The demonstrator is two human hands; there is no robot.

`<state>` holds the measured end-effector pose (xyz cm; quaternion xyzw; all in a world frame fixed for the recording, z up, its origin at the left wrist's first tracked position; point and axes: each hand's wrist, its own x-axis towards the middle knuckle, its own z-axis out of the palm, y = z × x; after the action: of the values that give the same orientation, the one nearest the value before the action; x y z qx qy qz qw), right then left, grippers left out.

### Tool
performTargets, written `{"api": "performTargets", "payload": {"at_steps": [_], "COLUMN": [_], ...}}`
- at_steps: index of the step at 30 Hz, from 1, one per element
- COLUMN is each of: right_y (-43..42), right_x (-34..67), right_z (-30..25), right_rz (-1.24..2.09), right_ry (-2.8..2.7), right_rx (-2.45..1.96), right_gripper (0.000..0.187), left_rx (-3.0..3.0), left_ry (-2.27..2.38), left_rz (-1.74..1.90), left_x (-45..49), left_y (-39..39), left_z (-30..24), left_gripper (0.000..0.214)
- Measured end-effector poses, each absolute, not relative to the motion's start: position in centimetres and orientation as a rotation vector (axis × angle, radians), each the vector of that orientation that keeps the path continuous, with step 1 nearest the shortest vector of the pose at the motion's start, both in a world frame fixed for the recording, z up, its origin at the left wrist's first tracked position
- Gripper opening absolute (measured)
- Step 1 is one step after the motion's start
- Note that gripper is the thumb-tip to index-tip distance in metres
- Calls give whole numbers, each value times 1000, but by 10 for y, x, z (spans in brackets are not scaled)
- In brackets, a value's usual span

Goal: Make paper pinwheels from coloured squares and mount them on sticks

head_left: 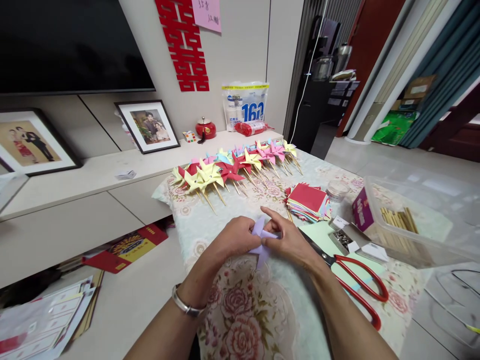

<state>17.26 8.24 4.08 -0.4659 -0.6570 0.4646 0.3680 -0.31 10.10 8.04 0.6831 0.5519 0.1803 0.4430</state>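
Note:
A light purple paper pinwheel (263, 256) is held between my two hands above the flowered tablecloth (243, 320). My left hand (237, 236) pinches its left side with thumb and fingers. From the right, my right hand (288, 237) grips it near the centre, thumb on the paper and index finger raised. Close to my right forearm lie scissors (333, 260) with red handles, resting on pale green paper sheets (360, 267). Behind them sits a stack of coloured paper squares (308, 201). Finished pinwheels (228, 170) on wooden sticks lie in rows at the back of the table.
A small open box of metal fasteners (342, 240) stands near the scissors. A clear plastic bin (423, 240) holds wooden sticks (399, 220) at the right. A round clear container (337, 190) is beside the paper stack. The white TV cabinet (150, 172) borders the table's far left.

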Motion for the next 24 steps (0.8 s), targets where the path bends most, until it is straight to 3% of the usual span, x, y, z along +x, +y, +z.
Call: {"api": "performTargets", "payload": {"at_steps": [24], "right_y": [83], "right_x": [171], "right_z": [45], "right_rz": [1150], "right_ry": [-1646], "right_rx": [-1256], "right_gripper": [81], "left_rx": [1706], "left_ry": [1215], "left_rz": [467], "left_x": [-2], "left_y": [112], "left_z": [74], "left_gripper": [12]}}
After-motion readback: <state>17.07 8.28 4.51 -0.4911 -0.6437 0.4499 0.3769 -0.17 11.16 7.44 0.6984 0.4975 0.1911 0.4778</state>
